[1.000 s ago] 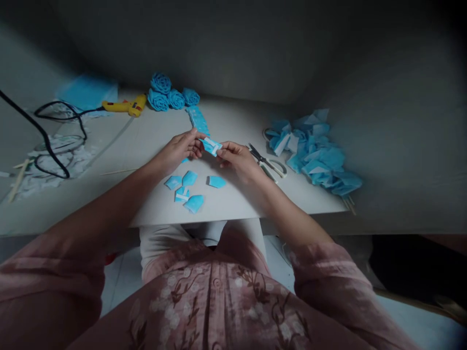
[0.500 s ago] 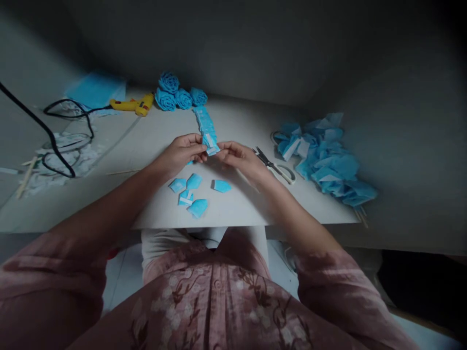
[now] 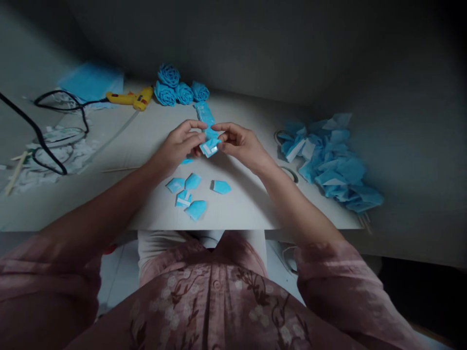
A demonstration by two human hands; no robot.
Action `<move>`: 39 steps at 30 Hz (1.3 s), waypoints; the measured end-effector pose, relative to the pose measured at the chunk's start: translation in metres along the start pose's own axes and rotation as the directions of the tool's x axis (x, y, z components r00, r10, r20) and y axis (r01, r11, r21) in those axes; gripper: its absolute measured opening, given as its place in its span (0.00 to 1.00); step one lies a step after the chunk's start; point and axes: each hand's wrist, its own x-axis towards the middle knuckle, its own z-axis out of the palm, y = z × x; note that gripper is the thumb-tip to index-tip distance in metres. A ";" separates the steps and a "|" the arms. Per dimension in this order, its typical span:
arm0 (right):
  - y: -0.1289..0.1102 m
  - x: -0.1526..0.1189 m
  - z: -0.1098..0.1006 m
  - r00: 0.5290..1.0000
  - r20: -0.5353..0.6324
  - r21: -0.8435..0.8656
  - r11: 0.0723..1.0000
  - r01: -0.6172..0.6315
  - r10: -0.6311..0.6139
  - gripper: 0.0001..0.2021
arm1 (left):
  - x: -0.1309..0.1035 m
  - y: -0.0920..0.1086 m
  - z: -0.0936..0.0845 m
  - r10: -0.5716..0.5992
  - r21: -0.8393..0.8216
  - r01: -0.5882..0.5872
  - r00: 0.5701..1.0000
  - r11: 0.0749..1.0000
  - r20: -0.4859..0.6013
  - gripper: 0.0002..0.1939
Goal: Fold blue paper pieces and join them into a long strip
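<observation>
Blue folded piece (image 3: 210,148), with a white strip on it, sits near the middle of the frame, its edges pinched by the left hand (image 3: 183,142) and the right hand (image 3: 242,145). Behind it, a blue strip (image 3: 204,114) runs up toward blue paper roses (image 3: 184,93). Loose blue pieces (image 3: 193,181) lie below on the table (image 3: 248,209); a yellow glue gun (image 3: 133,99) lies upper left.

small blue folded piece (image 3: 210,147), white strip on top, held tilted
</observation>
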 end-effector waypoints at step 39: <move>0.000 -0.024 0.007 0.985 -0.093 0.166 0.978 -0.130 0.146 0.26 | -0.003 0.005 0.002 -0.074 0.070 0.073 0.997 0.995 0.004 0.15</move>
